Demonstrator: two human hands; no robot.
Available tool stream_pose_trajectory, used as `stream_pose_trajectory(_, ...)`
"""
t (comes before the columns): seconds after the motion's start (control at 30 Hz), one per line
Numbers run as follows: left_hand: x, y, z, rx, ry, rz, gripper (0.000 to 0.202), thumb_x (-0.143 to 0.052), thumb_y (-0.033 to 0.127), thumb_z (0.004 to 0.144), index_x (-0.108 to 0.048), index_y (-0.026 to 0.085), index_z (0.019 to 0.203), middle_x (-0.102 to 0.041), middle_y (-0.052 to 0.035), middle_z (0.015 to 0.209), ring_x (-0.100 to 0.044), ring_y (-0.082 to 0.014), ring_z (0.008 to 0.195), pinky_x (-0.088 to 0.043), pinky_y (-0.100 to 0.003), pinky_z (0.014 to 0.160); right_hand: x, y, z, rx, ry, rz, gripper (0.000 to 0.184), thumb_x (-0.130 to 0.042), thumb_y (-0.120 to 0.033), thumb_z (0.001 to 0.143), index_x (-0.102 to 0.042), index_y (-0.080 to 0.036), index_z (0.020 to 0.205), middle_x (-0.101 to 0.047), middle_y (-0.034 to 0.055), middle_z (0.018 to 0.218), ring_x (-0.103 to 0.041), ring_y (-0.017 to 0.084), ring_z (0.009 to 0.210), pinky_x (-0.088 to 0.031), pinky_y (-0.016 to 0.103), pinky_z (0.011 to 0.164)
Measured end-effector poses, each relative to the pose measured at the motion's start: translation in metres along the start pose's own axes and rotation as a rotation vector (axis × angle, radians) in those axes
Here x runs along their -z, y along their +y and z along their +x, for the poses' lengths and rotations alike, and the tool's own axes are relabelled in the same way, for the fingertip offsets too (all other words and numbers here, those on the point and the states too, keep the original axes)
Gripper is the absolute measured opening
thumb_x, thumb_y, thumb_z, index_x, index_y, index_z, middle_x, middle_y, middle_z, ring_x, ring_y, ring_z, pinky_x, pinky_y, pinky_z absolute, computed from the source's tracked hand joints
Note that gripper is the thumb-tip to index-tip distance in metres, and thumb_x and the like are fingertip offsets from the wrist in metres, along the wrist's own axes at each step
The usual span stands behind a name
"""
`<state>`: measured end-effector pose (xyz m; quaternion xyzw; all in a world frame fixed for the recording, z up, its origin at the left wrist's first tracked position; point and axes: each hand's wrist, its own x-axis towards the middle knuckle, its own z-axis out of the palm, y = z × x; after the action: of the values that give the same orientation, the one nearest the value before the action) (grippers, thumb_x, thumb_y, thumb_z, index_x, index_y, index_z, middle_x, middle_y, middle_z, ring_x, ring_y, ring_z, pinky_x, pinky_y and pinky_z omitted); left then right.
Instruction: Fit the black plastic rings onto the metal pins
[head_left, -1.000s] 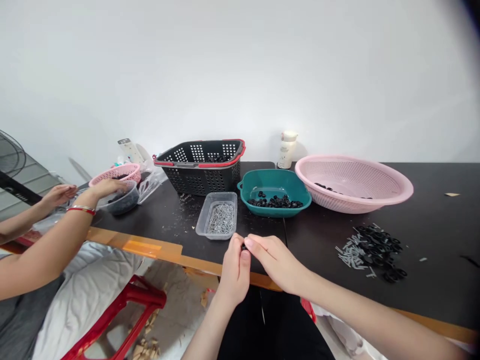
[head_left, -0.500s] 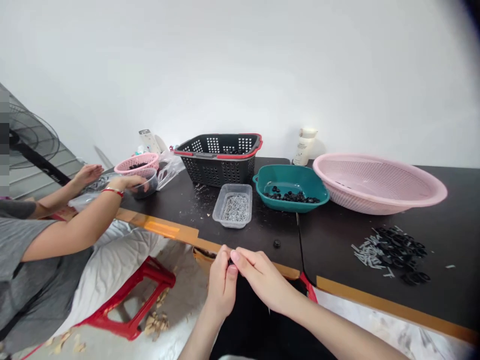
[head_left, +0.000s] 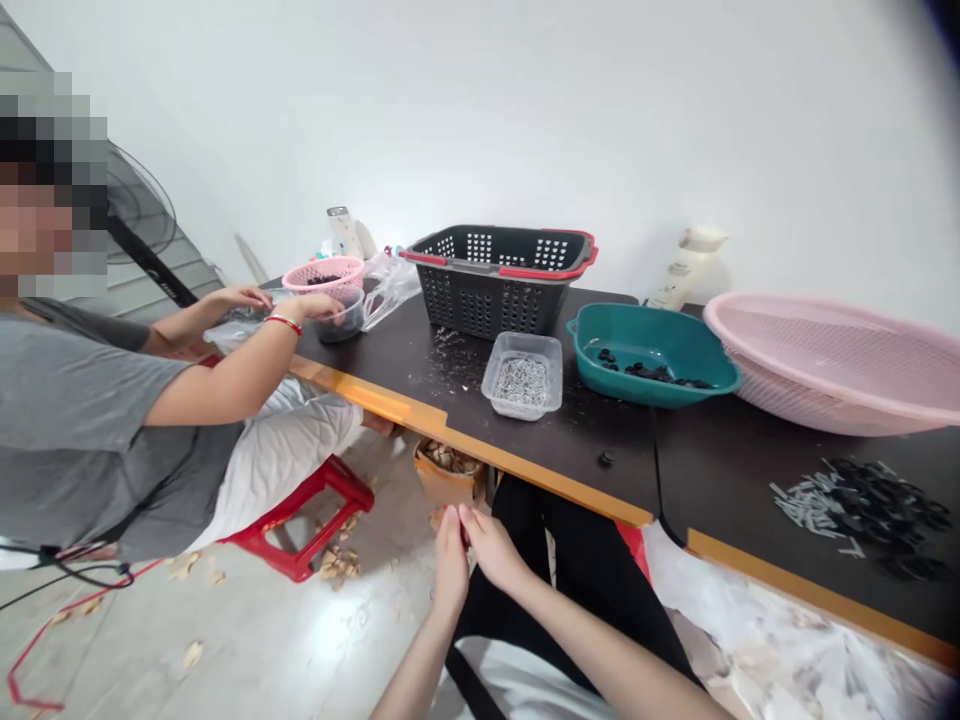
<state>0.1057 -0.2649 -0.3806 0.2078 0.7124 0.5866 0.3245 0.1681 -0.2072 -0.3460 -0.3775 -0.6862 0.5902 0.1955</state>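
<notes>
Dark tabletop [head_left: 397, 360], white wall [head_left: 480, 120] behind; my left hand [head_left: 451, 560] and right hand [head_left: 493, 550] meet tip to tip short of its edge, the narrow grip hiding whether I hold anything; one small black piece [head_left: 605, 459] on the tabletop, ahead and right, nearer my right hand.

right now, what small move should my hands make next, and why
I'd probably bring the left hand and right hand up over the table together: they meet at the fingertips beyond its near edge, so anything small between them, mostly hidden from this view, could fall to the floor.
</notes>
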Motion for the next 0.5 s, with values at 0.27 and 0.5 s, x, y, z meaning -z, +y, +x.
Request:
stream_pose_trajectory(0.27, 0.019, -0.066, 0.032, 0.266, -0.325, 0.035, 0.025, -0.058, 0.033, 0.093, -0.061, 0.013, 0.108, -0.065, -0.006, 0.103, -0.065, -0.0171, 0.087, -0.056, -0.036, 0.076, 0.034, 0.084, 0.0, -0.368, -0.138, -0.143, 0.023, -0.055, -0.034, 0.096, -0.063, -0.013, 0.097, -0.065, 0.0024, 0.089, -0.063, 0.014, 0.074, -0.054, 0.032, 0.07)
stream_pose_trajectory(0.5, 0.009, -0.048, 0.095, 0.326, -0.354, -0.045, 0.033, -0.059, 0.032, 0.092, -0.057, 0.015, 0.12, -0.061, -0.0092, 0.119, -0.063, -0.022, 0.101, -0.055, -0.042, 0.084, 0.062, 0.119, -0.016, -0.574, -0.066, -0.171, 0.023, -0.055, -0.034, 0.096, -0.061, -0.013, 0.105, -0.065, 0.0029, 0.091, -0.063, 0.012, 0.07, -0.055, 0.028, 0.062)
